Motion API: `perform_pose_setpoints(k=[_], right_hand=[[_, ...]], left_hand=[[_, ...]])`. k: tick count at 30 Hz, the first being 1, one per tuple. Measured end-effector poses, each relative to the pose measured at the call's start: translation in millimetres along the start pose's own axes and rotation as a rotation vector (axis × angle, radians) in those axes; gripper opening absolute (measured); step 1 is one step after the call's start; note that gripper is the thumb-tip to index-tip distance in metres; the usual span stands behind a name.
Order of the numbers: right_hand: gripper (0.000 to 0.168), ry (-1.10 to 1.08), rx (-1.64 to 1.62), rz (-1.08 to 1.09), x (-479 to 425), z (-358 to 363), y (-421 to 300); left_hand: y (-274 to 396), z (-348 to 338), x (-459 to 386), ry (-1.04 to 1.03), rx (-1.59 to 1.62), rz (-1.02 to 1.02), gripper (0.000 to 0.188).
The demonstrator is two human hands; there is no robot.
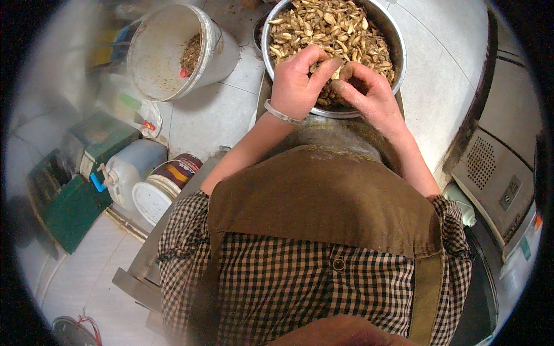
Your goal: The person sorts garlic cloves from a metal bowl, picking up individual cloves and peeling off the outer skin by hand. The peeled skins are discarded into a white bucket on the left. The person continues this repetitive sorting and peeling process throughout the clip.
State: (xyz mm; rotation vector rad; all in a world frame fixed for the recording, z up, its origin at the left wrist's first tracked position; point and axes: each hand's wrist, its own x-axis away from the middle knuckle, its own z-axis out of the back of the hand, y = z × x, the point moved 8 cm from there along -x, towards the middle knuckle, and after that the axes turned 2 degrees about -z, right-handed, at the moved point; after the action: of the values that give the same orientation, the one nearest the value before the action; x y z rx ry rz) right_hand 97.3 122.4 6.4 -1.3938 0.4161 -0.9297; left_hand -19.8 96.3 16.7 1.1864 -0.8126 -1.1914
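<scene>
A round metal basin (401,56) stands before me, filled with pale and brown pieces of plant matter (320,24) that look like mushroom pieces. Over its near side, my left hand (301,82) and my right hand (368,91) meet at the fingertips. Between them they pinch one small pale piece (336,73). A pale bracelet (283,116) circles my left wrist. Darker brown pieces (331,97) lie in the basin just below my fingers. My fingertips look soiled, and my palms are mostly hidden.
Left of the basin, a large white bucket (162,52) leans with brown scraps (191,54) inside. Farther left are a plastic jerrycan (130,173), a small lidded tub (153,199) and a green box (73,212). At the right stands a metal appliance with a perforated panel (480,162).
</scene>
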Motion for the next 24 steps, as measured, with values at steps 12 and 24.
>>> perform_pose_setpoints(k=[12, 24], right_hand=[[0.017, 0.169, -0.297, -0.073, 1.5, 12.5, 7.9], [0.021, 0.150, -0.239, -0.060, 0.1, 14.5, 17.9]], left_hand=[[-25.4, -7.9, 10.8, 0.015, 0.227, 0.291, 0.014], [-5.7, -14.1, 3.5, -0.037, 0.115, -0.010, 0.024]])
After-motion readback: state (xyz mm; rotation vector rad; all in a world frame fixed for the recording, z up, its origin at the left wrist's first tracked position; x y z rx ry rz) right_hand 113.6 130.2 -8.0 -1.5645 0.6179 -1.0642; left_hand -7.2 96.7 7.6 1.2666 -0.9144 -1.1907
